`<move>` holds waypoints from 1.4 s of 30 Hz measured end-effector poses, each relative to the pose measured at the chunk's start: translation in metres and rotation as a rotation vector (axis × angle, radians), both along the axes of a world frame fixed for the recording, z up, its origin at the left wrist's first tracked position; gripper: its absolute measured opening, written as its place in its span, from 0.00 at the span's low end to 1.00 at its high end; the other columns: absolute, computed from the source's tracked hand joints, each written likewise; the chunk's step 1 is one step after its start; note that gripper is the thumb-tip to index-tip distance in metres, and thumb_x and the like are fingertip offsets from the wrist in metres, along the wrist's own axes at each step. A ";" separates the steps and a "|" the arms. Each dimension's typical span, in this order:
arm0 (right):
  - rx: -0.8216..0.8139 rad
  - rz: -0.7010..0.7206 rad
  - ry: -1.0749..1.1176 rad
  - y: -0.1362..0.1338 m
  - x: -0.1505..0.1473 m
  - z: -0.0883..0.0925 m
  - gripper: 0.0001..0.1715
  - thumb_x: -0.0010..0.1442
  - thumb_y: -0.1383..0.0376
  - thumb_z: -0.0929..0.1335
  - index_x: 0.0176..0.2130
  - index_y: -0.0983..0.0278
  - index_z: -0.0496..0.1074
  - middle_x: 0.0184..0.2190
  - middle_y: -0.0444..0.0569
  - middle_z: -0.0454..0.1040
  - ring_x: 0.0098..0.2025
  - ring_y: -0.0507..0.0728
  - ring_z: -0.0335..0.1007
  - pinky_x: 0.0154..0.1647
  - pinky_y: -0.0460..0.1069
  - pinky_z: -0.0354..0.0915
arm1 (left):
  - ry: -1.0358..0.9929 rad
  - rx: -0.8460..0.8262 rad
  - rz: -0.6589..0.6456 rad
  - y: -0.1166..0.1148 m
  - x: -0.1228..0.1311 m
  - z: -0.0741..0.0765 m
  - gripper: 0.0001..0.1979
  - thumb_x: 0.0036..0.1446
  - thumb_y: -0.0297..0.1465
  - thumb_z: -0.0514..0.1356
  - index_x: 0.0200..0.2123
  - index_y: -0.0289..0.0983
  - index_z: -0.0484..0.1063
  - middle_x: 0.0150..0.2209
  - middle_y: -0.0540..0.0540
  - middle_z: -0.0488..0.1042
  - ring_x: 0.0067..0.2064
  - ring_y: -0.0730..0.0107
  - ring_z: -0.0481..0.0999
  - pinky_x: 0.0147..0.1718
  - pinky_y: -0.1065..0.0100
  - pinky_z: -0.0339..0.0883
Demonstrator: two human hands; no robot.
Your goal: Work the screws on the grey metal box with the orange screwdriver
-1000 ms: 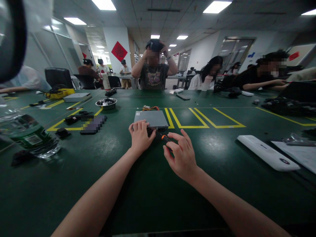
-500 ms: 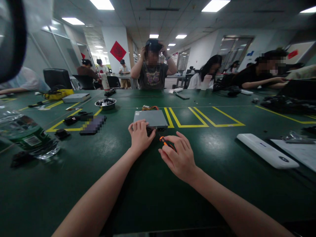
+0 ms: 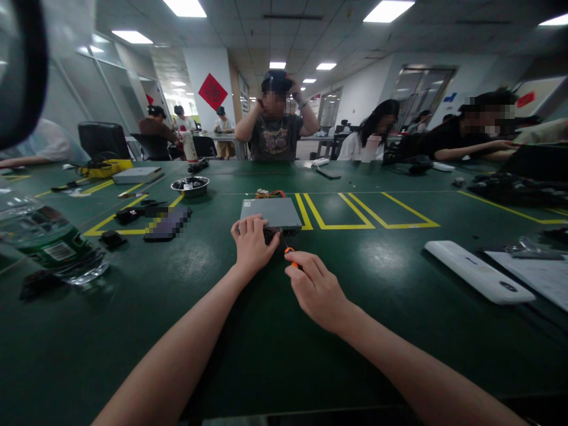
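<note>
A grey metal power supply unit [image 3: 277, 213] lies flat on the green table, with a bundle of coloured wires [image 3: 270, 194] at its far side. My left hand [image 3: 252, 242] grips its near left edge, fingers on top and thumb against the front side. In my right hand [image 3: 317, 290] is an orange and black screwdriver [image 3: 290, 255], its handle closed in the fingers. The thin shaft points at the unit's near side, close to my left thumb. Whether the tip touches a screw is too small to tell.
A water bottle [image 3: 53, 242], a phone [image 3: 167, 223] and a metal bowl [image 3: 190, 187] with dark small parts stand on the left. To the right lie a white device [image 3: 479, 272] and a clipboard [image 3: 532, 269]. Across the table sits a person [image 3: 276, 133] with raised arms.
My right hand has closed further around the screwdriver, its raised fingers now folded down over the handle. My left hand and the power supply unit have stayed in place.
</note>
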State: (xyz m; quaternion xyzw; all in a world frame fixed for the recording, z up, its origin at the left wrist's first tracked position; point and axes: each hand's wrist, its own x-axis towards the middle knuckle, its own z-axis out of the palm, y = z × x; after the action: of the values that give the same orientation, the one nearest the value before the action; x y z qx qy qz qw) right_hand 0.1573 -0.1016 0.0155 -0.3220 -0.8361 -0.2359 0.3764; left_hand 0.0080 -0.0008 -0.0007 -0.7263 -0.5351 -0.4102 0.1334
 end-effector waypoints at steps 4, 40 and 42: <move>0.030 0.097 0.013 -0.001 0.009 0.006 0.10 0.55 0.76 0.60 0.38 0.66 0.62 0.41 0.54 0.68 0.47 0.56 0.65 0.45 0.53 0.68 | 0.000 0.007 0.004 0.000 -0.001 0.000 0.15 0.51 0.39 0.57 0.40 0.39 0.62 0.49 0.42 0.66 0.51 0.55 0.61 0.51 0.52 0.47; -0.011 0.051 0.148 0.005 0.038 0.005 0.12 0.52 0.75 0.63 0.37 0.62 0.63 0.37 0.50 0.69 0.43 0.55 0.66 0.41 0.52 0.67 | 0.025 0.019 0.008 0.002 -0.003 -0.002 0.17 0.50 0.39 0.58 0.41 0.38 0.61 0.48 0.42 0.67 0.51 0.55 0.61 0.51 0.53 0.48; -0.013 0.051 0.149 0.005 0.038 0.005 0.12 0.52 0.75 0.63 0.37 0.62 0.63 0.37 0.50 0.69 0.43 0.55 0.66 0.40 0.52 0.67 | 0.021 0.021 0.003 0.002 -0.003 -0.002 0.16 0.50 0.39 0.58 0.41 0.39 0.62 0.48 0.42 0.67 0.51 0.55 0.61 0.51 0.53 0.48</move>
State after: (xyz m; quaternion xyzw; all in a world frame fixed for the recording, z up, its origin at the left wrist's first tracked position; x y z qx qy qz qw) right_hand 0.1950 -0.0970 0.0207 -0.3197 -0.8152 -0.1960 0.4414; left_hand 0.0055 0.0012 -0.0023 -0.7282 -0.5306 -0.4081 0.1471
